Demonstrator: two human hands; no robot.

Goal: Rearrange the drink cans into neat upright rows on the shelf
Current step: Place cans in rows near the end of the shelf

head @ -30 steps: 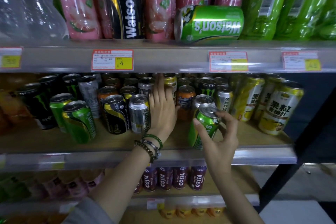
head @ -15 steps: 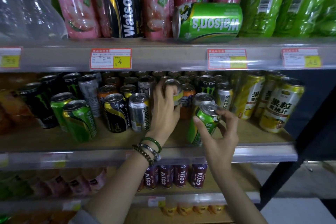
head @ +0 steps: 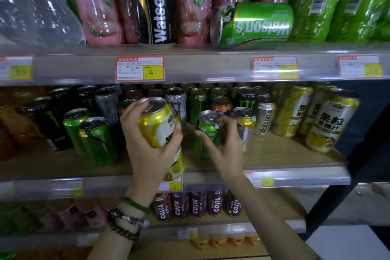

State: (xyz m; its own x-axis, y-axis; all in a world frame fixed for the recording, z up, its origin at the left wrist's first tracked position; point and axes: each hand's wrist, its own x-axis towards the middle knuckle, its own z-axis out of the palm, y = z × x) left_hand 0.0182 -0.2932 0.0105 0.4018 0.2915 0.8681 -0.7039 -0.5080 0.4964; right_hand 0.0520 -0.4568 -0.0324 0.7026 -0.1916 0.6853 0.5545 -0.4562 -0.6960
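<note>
My left hand [head: 147,152] grips a tall yellow juice can [head: 158,124], lifted and tilted in front of the middle shelf [head: 285,154]. My right hand [head: 223,145] rests its fingers around a green Watson's can [head: 207,131] standing upright near the shelf's front. Behind them stand mixed cans: black Monster cans [head: 50,120], green cans [head: 97,139], a silver Watson's can [head: 264,116] and an orange can [head: 221,104]. Yellow juice cans [head: 329,124] stand in a group at the right end.
On the upper shelf a green Watson's can [head: 253,24] lies on its side among pink [head: 97,6] and green pouches [head: 316,2], next to an upright black Watson's can [head: 156,4]. Costa coffee bottles [head: 198,205] line the shelf below. Price tags [head: 140,68] run along the shelf edges.
My left hand reached among the back cans, took hold of the yellow juice can and pulled it forward and up. My right hand stayed on the green can.
</note>
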